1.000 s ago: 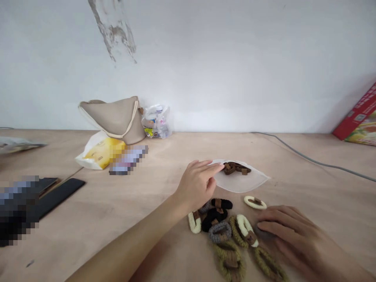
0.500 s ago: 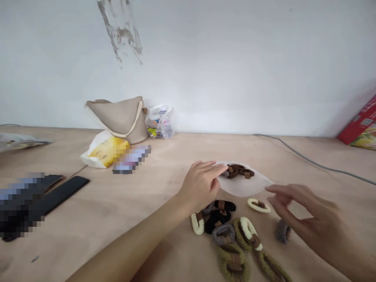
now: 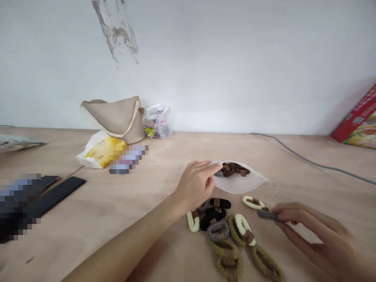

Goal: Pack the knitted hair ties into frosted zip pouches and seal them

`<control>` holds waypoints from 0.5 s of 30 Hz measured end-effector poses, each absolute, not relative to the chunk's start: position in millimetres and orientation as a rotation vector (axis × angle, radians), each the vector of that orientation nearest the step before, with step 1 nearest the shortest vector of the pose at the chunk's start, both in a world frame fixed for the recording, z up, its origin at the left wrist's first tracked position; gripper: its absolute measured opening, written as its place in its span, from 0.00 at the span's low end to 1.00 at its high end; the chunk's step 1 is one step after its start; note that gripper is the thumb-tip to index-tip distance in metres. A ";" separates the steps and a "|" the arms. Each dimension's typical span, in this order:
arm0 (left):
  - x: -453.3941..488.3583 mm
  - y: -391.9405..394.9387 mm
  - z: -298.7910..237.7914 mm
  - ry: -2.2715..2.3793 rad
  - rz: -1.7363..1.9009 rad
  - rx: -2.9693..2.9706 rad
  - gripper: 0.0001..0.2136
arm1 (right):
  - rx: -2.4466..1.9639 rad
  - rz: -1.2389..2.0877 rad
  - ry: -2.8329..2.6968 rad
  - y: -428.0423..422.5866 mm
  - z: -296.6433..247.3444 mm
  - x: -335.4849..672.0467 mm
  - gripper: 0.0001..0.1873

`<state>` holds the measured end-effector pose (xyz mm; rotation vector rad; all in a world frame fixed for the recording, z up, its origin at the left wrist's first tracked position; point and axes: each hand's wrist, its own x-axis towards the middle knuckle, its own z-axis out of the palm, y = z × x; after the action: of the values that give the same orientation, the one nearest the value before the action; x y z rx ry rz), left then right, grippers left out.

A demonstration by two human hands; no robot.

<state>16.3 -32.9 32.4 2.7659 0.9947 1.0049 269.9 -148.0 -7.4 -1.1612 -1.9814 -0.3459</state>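
Observation:
My left hand [image 3: 195, 186] is closed on the left side of a white frosted plastic bag [image 3: 237, 187], whose mouth gapes toward me. Several dark brown hair ties [image 3: 232, 169] and a bit of grey lie inside. A grey hair tie [image 3: 266, 215] is pinched between the thumb and fingers of my right hand [image 3: 317, 231], to the right of the bag and above the table. Below the bag is a loose pile: black hair ties [image 3: 220, 203], a grey one [image 3: 218, 231], olive ones [image 3: 227, 258] and cream ones [image 3: 253, 202], each with a brown tag.
A beige handbag [image 3: 117, 117] leans by the wall, beside a clear plastic bag [image 3: 160, 121] of small items. Before them lie a yellow-and-white packet [image 3: 101, 150] and a phone [image 3: 129, 159]. Dark devices [image 3: 61, 196] are at left. A grey cable [image 3: 305, 158] and red box [image 3: 360, 121] are at right.
My right hand has let go of the bag's right corner and picked up the grey hair tie that lay at the right of the pile. My left hand stays on the bag.

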 end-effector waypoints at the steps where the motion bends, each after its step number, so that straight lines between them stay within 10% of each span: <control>1: 16.3 -32.8 32.3 0.989 1.003 2.770 0.19 | -1.130 -0.383 -2.008 -140.9 -2.1 262.8 0.06; 15: 14.8 -32.4 34.3 0.992 1.016 2.774 0.19 | -1.144 0.002 -2.264 -140.1 13.7 150.3 0.07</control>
<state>14.8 -32.4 34.3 2.7735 0.9915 1.0163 150.3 -140.1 13.7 -1.1438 -2.2640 0.0021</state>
